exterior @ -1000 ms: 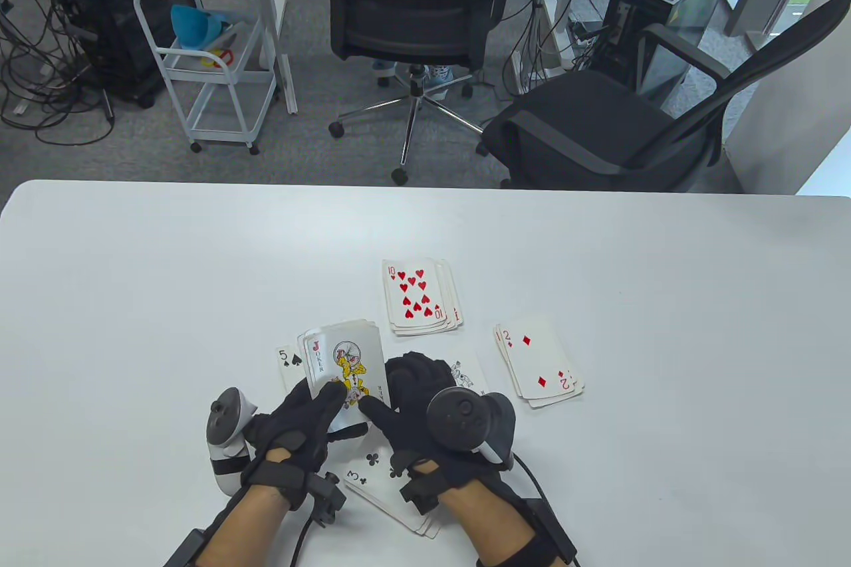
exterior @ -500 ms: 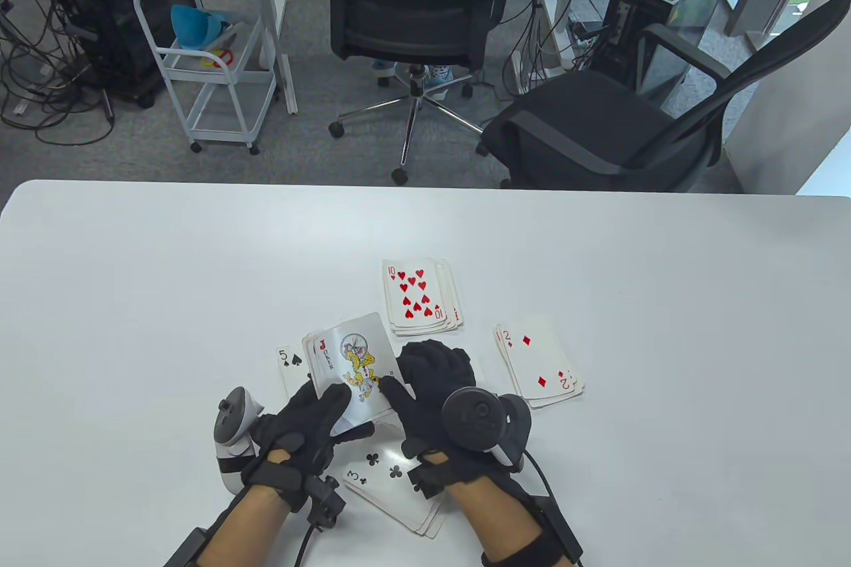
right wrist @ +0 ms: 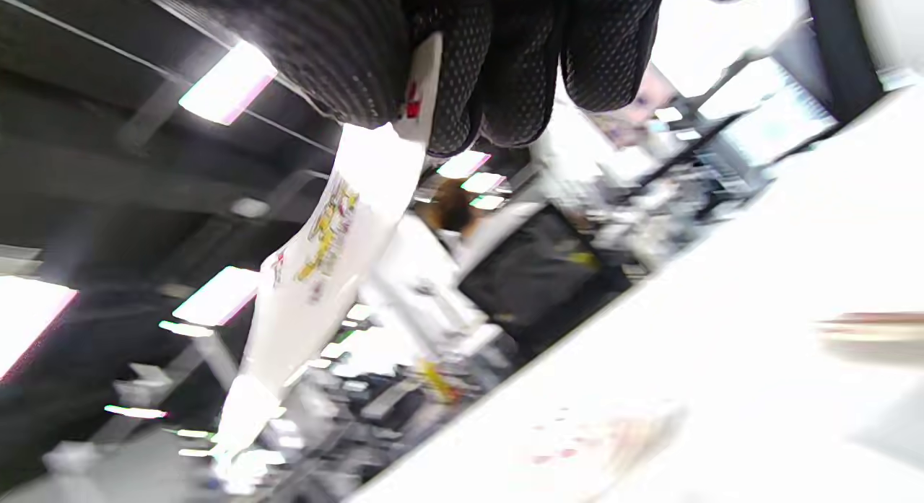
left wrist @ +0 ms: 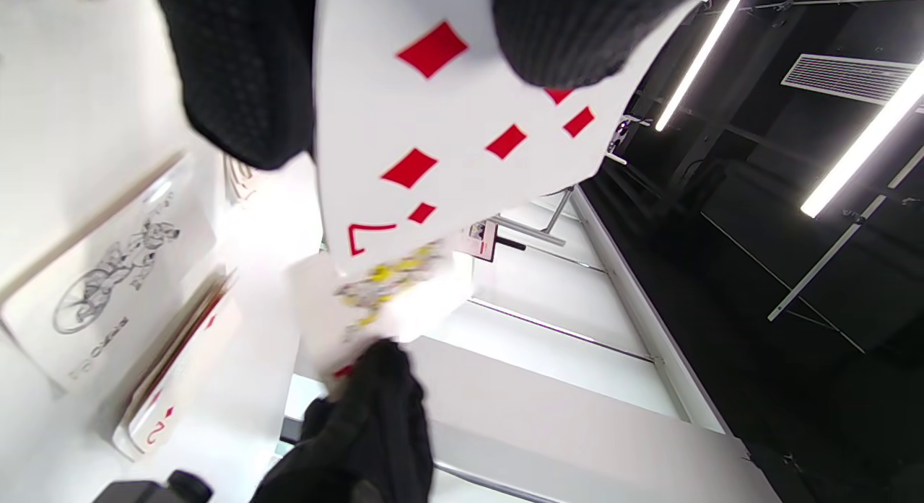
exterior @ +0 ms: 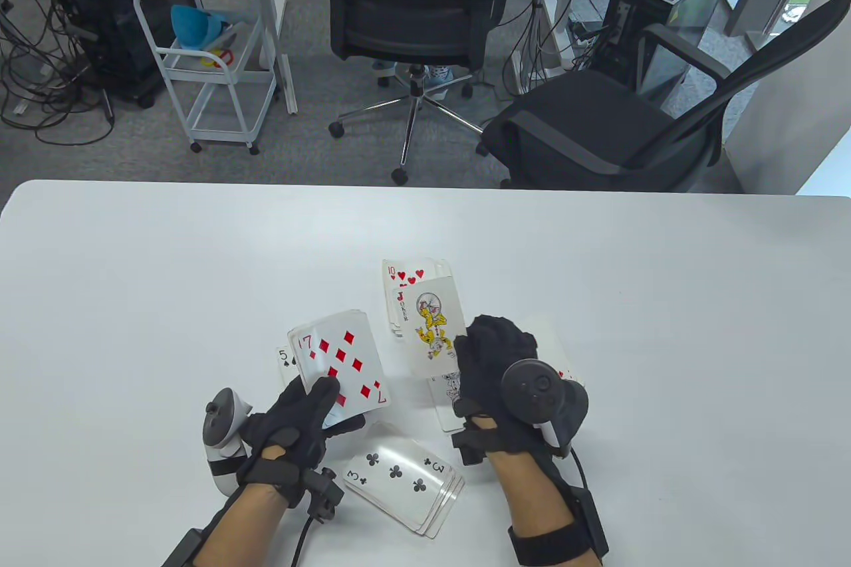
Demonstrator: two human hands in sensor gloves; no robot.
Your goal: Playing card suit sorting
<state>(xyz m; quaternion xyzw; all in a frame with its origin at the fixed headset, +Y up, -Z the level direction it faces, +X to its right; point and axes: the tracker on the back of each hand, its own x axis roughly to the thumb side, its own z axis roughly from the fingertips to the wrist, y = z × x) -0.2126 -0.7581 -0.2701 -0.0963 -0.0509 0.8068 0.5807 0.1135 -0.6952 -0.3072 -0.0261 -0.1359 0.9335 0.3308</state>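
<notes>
My left hand (exterior: 312,411) grips the face-up deck (exterior: 339,364), its top card the seven of diamonds (left wrist: 447,149). My right hand (exterior: 488,361) pinches the colour joker card (exterior: 431,324) (right wrist: 325,250) and holds it above the table, in front of the hearts pile (exterior: 405,274). A black-and-white joker (exterior: 447,397) (left wrist: 108,286) lies on the table under the right hand. The clubs pile (exterior: 402,480), three of clubs on top, lies near the front edge. The spades pile (exterior: 287,361) peeks out behind the deck. The right hand mostly hides the diamonds pile (exterior: 548,334) (left wrist: 173,402).
The white table (exterior: 133,274) stretches wide to left, right and back. Beyond its far edge stand two office chairs (exterior: 412,15), a white cart (exterior: 213,62) and computer towers on the floor.
My right hand has drawn the colour joker off the deck and carried it up and to the right, baring the seven of diamonds. The left hand tilted the deck slightly left.
</notes>
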